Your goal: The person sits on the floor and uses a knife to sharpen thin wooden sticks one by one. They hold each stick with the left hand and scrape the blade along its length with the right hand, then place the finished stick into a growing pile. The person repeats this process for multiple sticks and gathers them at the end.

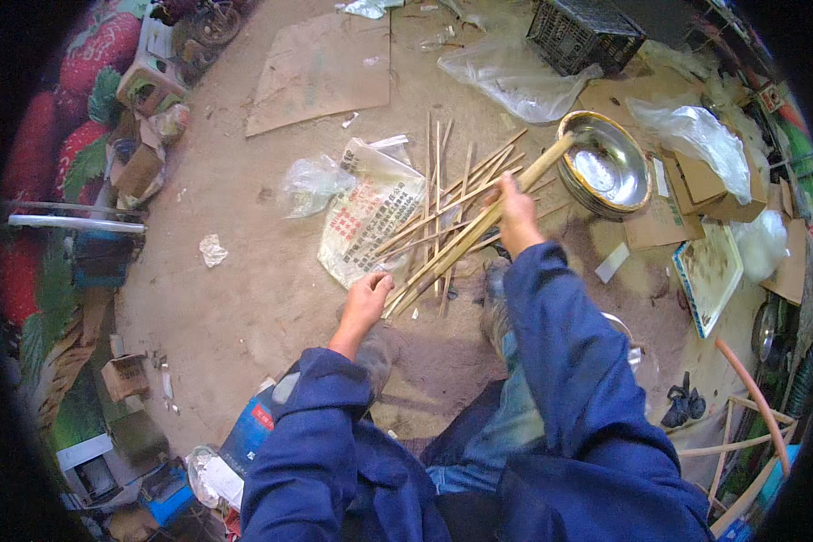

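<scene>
My right hand [518, 215] is wrapped round a long, pale yellow-brown bamboo piece [549, 159]. The piece slants from beside a round metal basin [608, 167] down toward my left hand [365, 307]. The left hand has its fingers curled together close to the lower end of the bamboo; whatever may be pinched there is hidden. Beneath and beyond the held piece, several thin bamboo strips [437, 185] lie crisscrossed on the ground. Part of that pile rests on a flattened, printed white woven sack [357, 212].
Clear plastic bags [316, 184] lie by the sack. A flat cardboard sheet [321, 77] is farther off. At the far right stand a black crate [585, 36], cardboard boxes [709, 181] and a white shallow tray [709, 278]. A blue box [248, 434] is near my left forearm.
</scene>
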Demonstrator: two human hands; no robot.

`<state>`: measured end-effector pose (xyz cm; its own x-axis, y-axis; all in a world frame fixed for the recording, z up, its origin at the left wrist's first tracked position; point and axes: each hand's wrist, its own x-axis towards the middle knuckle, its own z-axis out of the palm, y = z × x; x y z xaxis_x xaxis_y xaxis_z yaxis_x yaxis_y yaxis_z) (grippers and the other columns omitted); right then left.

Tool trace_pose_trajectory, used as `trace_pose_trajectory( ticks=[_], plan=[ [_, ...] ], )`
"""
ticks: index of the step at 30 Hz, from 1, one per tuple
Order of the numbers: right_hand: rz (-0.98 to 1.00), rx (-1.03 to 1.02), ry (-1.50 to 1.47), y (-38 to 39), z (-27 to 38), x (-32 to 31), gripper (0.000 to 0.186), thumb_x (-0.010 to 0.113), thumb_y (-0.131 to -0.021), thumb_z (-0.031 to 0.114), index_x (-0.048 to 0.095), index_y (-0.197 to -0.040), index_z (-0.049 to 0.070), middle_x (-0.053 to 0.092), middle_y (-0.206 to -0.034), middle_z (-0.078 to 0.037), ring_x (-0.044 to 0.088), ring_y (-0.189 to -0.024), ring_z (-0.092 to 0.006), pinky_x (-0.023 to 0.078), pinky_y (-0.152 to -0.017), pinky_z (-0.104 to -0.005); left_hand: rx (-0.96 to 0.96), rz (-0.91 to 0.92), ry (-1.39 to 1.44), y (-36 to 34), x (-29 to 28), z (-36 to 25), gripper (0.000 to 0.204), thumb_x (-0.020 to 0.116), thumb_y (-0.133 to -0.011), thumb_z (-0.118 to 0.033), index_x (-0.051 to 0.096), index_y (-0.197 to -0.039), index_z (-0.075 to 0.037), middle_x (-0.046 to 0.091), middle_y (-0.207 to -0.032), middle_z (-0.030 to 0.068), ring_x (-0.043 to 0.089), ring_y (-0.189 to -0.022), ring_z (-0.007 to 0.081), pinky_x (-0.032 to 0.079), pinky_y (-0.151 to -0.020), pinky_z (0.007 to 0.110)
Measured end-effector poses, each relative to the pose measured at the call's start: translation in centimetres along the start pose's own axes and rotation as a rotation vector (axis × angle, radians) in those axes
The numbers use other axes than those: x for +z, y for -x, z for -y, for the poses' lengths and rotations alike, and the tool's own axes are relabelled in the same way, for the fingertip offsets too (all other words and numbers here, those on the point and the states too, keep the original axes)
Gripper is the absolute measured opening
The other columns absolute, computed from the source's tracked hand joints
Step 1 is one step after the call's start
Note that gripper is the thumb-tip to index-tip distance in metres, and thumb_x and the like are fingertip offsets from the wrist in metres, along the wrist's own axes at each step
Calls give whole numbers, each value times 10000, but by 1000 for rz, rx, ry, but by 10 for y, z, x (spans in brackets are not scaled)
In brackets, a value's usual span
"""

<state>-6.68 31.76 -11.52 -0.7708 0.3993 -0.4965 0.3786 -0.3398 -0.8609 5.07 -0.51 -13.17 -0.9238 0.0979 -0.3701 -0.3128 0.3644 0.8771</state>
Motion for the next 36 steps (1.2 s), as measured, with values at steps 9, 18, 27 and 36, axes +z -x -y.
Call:
trace_pose_trajectory(
  ticks=[9,18,27,36],
  plan=[
    [-198,265,-307,-204,-91,-84,285,655,-970,340,595,-969,61,610,-835,-97,611,-782,-266,509,-736,-457,-87,22,-344,-179,31,65,346,624,-942,-286,698,-1105,10,729,-990,176,700,-936,268,522,-867,364],
    [-315,293,293,-184,-219,-115,664,745,-892,301,459,-1376,-54,607,-1179,-127,593,-875,-202,482,-733,-354,-79,68,-680,-291,97,128,607,689,-872,-386,561,-1301,24,601,-1244,268,564,-1185,411,458,-1001,454],
    [-230,628,131,-171,-233,-108,492,678,-929,430,578,-1199,31,637,-1146,-80,590,-1037,-216,468,-820,-381,-286,305,-531,-269,139,139,610,765,-798,-461,642,-1150,22,634,-1137,271,631,-1055,398,502,-926,447],
    [-31,532,140,-162,-238,-53,468,687,-944,287,542,-1289,5,645,-1225,-128,615,-1141,-271,468,-988,-436,-437,346,-321,-219,185,124,691,833,-759,-397,555,-1232,21,691,-1144,208,680,-1046,297,511,-934,372]
  ],
)
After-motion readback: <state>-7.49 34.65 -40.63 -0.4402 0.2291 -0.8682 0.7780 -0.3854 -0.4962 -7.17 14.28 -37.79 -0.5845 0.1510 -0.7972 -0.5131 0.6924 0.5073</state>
